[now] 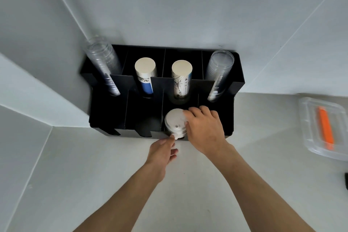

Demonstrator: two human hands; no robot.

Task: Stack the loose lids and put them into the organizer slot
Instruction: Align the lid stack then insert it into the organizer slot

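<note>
Now both hands grip the white, round, stacked lids [175, 121] in the black organizer [105, 113].

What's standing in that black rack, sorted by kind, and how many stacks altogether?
Clear plastic cup stacks: 2, far left and far right
Paper cup stacks: 2, one with a blue band, one with black line art
White lid stacks: 1, in a front slot, both hands on it
Total: 5 stacks in the black organizer

Black object [346, 181] cut off by right edge; print on paper cup stacks [180, 81] too blurry to read.
</note>
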